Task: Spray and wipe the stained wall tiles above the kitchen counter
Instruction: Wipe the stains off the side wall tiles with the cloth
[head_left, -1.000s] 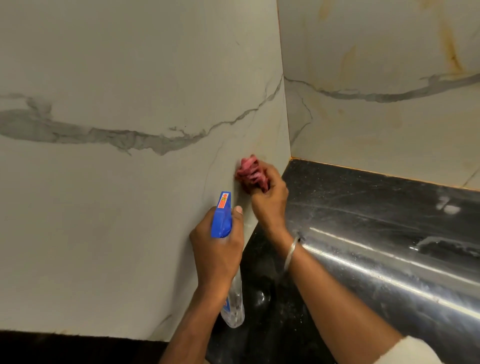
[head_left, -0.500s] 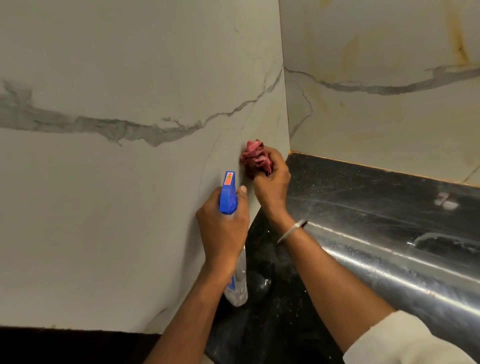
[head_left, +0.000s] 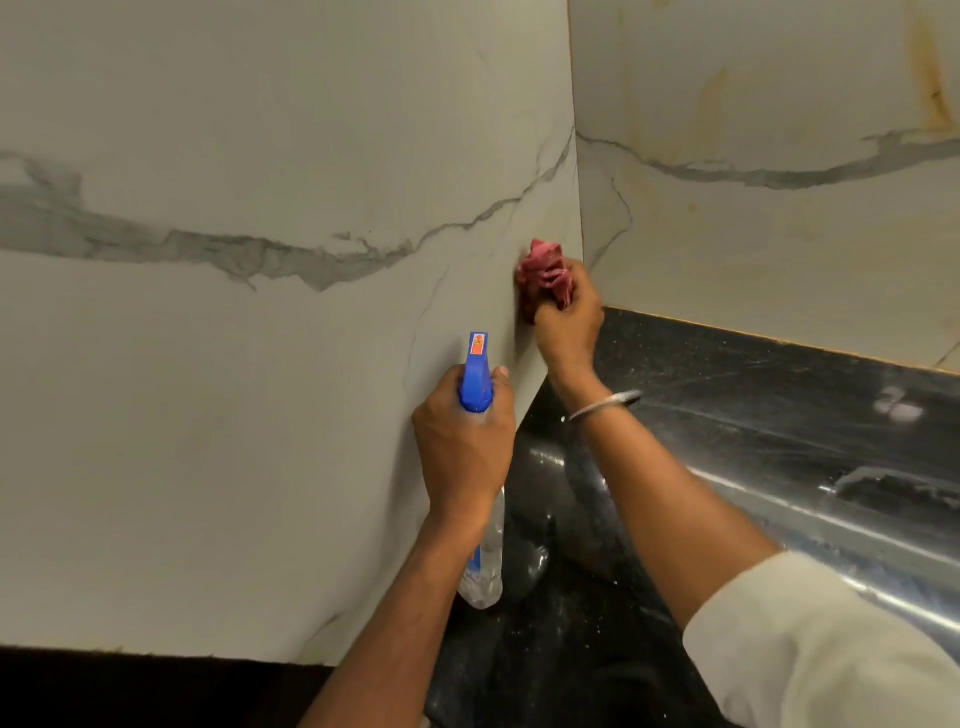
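My right hand (head_left: 569, 332) grips a crumpled red cloth (head_left: 545, 273) and presses it against the left wall tile (head_left: 260, 364), close to the corner and just above the counter. My left hand (head_left: 462, 441) holds a clear spray bottle (head_left: 488, 561) by its neck, its blue spray head (head_left: 477, 374) pointing up toward the same tile. The white marble-look tile has grey veins. Orange-brown stains run down the right wall tile (head_left: 779, 260) near its top right.
A black glossy counter (head_left: 727, 415) runs along the right wall, with white specks and light reflections on it. A metal bangle (head_left: 602, 405) sits on my right wrist. A dark band lies below the left tile at the bottom left.
My right hand has slid the red cloth up the left tile toward the corner. My left hand with the bottle has risen a little as well.
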